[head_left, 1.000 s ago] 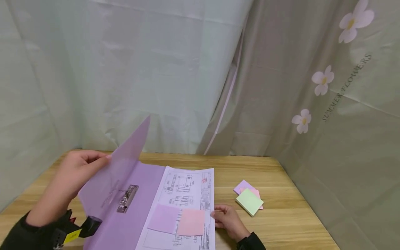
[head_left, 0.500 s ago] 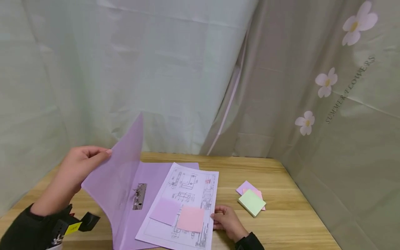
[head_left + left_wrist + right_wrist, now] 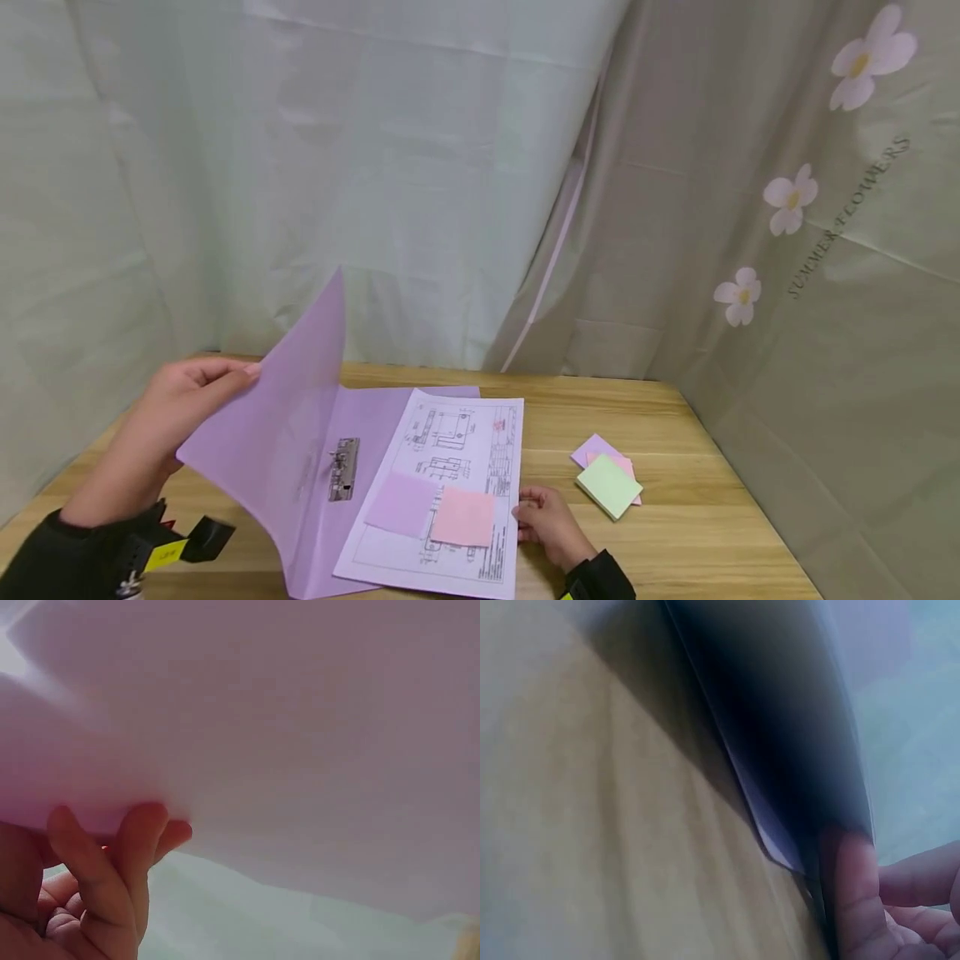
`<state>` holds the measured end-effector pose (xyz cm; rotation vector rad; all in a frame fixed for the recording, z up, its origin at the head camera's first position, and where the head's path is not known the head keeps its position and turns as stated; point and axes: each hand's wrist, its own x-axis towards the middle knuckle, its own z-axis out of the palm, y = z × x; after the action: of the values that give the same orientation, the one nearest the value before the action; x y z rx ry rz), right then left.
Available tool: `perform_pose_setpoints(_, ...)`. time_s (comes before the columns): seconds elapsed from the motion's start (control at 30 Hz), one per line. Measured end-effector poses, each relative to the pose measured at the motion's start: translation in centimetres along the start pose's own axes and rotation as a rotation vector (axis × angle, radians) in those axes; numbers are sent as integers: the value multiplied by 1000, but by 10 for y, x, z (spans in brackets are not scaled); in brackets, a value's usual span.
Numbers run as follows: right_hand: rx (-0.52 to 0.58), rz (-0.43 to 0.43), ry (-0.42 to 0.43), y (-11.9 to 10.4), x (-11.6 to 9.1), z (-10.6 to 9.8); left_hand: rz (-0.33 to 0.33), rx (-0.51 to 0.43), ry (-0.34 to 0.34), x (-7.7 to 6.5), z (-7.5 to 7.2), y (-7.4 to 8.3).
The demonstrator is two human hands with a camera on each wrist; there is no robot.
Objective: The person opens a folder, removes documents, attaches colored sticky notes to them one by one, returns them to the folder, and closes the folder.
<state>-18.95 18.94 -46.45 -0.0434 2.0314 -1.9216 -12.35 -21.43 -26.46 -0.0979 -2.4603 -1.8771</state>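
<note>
My left hand (image 3: 183,400) pinches the outer edge of the raised front cover of a purple clip folder (image 3: 281,417); in the left wrist view, the fingers (image 3: 105,877) meet the cover's edge. Inside the folder is a metal lever clip (image 3: 343,469). White sheets of technical drawings (image 3: 487,425) lie slightly askew over the folder's back cover, apart from the clip. On the top sheet are a purple sticky note (image 3: 401,504) and a pink sticky note (image 3: 463,517). My right hand (image 3: 551,525) pinches the sheets' right edge; in the right wrist view, one finger (image 3: 855,877) is beneath them.
Right of my right hand, a green sticky-note pad (image 3: 609,487) lies over pink and purple pads on the wooden table (image 3: 697,517). A pale curtain (image 3: 390,183) hangs along the table's back, and a flowered one (image 3: 840,358) on the right.
The folder has turned and shifted right beneath the sheets, so its back cover's top right corner now shows. The sheets are tilted relative to it. Both hands keep their grips.
</note>
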Motion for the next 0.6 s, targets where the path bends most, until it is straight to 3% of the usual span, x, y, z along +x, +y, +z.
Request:
perform_pose_setpoints(0.27, -67, -16, 7, 0, 9, -1, -11, -134, -69, -4, -13, -19)
perform_pose_setpoints(0.6, -90, -39, -4, -1, 20, -1, -74, -185, -34, -14, -48, -43)
